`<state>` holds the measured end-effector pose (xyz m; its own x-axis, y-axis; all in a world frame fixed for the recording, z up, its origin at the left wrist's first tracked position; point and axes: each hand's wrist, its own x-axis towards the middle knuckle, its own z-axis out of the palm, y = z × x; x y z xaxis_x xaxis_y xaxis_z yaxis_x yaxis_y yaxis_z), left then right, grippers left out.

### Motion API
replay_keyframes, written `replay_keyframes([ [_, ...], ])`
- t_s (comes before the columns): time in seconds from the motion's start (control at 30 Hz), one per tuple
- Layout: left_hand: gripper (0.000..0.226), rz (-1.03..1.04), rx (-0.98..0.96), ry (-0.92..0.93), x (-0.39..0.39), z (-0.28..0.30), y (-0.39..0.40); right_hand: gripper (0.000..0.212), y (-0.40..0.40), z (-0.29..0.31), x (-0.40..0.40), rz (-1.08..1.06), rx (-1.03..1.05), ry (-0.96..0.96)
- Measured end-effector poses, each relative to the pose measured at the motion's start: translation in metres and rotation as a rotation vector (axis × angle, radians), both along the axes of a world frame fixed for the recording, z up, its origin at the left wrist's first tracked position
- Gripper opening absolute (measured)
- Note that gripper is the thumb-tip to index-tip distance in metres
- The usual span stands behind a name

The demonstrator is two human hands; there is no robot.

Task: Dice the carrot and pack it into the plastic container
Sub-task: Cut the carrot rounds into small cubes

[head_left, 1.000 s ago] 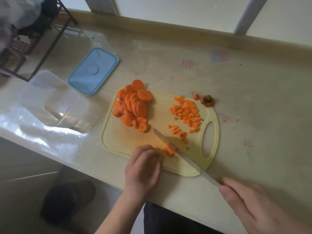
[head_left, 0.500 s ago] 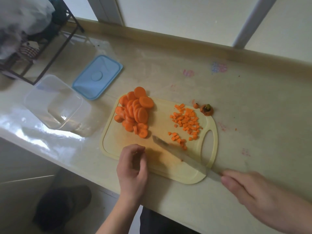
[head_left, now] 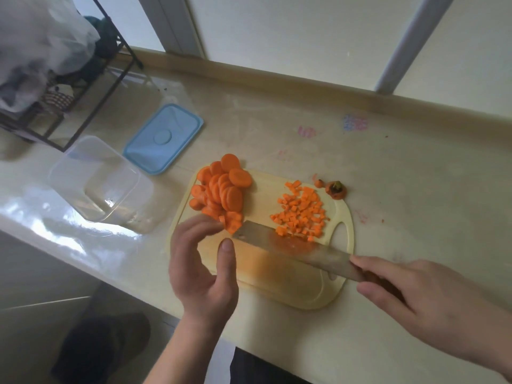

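Observation:
A pale yellow cutting board [head_left: 277, 281] lies near the counter's front edge. Carrot slices [head_left: 223, 189] are heaped at its far left, and diced carrot [head_left: 302, 214] is spread at its far right. My right hand [head_left: 421, 297] grips the handle of a knife [head_left: 291, 250], whose flat blade lies across the board just below the dice. My left hand [head_left: 202, 267] hovers over the board's left part, fingers loosely curved, fingertips at the near edge of the slice heap. The clear plastic container [head_left: 97, 181] stands to the left of the board with nothing in it.
A blue lid [head_left: 163, 138] lies behind the container. The carrot top [head_left: 336, 189] and a small end piece [head_left: 319, 183] sit just off the board's far right corner. A black metal rack [head_left: 91, 87] with bags stands at far left. The counter's front edge runs close under my hands.
The knife has swept the fresh dice right to the pile and its blade now lies flatter. My left hand has moved from the board's near edge up to the slices.

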<state>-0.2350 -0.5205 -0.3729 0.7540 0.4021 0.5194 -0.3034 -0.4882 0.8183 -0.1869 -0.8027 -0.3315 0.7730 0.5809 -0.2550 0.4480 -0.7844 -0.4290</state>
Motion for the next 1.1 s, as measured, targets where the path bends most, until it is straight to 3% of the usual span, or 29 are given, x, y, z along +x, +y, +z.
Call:
replay_keyframes([
  [0.07, 0.005, -0.157, 0.086, 0.034, 0.016, 0.021, 0.004, 0.059, -0.003, -0.003, -0.002, 0.049, -0.054, -0.129],
  [0.17, 0.012, -0.425, 0.386, 0.347, 0.04, 0.026, 0.004, 0.061, -0.004, -0.01, -0.001, 0.106, -0.067, -0.277],
  [0.23, 0.018, -0.515, 0.579, 0.495, 0.051, 0.016, 0.001, 0.061, -0.004, -0.014, 0.001, 0.109, -0.066, -0.335],
  [0.3, 0.019, -0.554, 0.63, 0.555, 0.057, 0.007, -0.001, 0.064, -0.005, -0.017, 0.002, 0.106, -0.085, -0.379],
  [0.8, 0.012, -0.545, 0.603, 0.543, 0.087, -0.009, -0.03, 0.071, 0.004, -0.021, 0.008, 0.187, -0.157, -0.525],
  [1.03, 0.012, -0.319, 0.821, 0.44, 0.1, -0.016, -0.005, 0.071, 0.006, -0.017, 0.007, 0.2, -0.126, -0.545],
  [1.1, 0.025, -0.181, 0.944, 0.522, 0.109, -0.011, 0.014, 0.072, 0.004, -0.018, 0.006, 0.194, -0.115, -0.534],
])
